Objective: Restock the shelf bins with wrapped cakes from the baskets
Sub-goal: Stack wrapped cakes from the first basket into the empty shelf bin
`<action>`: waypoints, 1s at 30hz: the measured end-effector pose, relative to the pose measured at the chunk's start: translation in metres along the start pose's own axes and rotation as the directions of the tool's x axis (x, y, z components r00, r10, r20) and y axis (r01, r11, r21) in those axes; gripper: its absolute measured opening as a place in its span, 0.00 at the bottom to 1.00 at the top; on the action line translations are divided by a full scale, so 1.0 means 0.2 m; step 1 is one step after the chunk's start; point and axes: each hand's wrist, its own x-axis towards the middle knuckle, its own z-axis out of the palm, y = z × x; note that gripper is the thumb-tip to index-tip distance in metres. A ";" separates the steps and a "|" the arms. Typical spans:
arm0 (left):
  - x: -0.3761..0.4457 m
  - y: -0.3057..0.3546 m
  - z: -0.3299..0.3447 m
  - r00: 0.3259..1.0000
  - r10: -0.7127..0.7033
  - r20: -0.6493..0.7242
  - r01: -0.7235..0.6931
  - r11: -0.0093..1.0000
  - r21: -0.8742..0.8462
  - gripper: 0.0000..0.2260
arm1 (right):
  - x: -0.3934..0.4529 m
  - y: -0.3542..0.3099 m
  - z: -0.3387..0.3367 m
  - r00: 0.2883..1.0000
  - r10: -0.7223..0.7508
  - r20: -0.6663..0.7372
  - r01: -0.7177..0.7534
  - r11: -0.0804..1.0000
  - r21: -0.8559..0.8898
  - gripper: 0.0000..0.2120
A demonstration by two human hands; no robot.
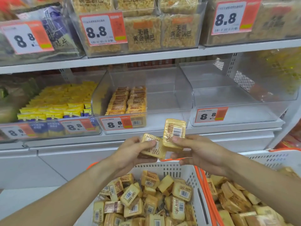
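Right now, cakes in hand: two wrapped cakes, one per hand, held up in front of the shelf edge and above the near basket; their corners overlap where the hands meet.
Left cake [152, 146]: lying fairly flat, pinched between thumb on top and fingers beneath by the left hand [130, 154].
Right cake [174, 134]: stood up on edge, barcode side facing the camera, gripped at its lower edge by the right hand [193, 152], fingers curled round it.
Handling: probably light and soft, a spongy block in thin glossy film; the film looks slippery and a hard squeeze would likely dent the cake.
Where to hold: judged best across the flat faces or short sides with a gentle pinch, not by the crimped wrapper ends.
Near basket [164, 170]: white with orange trim, heaped with loose cakes lying every way.
Second basket [280, 159]: to the right, also holding cakes.
Target bin [185, 101]: clear plastic, with two neat rows of cakes [127, 100] along its left side, the rest bare.
Neighbouring bin [236, 93]: clear, nothing visible inside.
Bin to the left: yellow packets [61, 101], tightly stacked.
Price tags [116, 123]: 8.8 on each bin front.
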 end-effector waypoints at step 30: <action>-0.11 0.08 -0.13 0.913 -0.342 0.222 0.316 0.938 0.144 0.22 | -0.01 -0.04 0.04 0.988 -0.128 -0.091 0.124 0.991 -0.053 0.26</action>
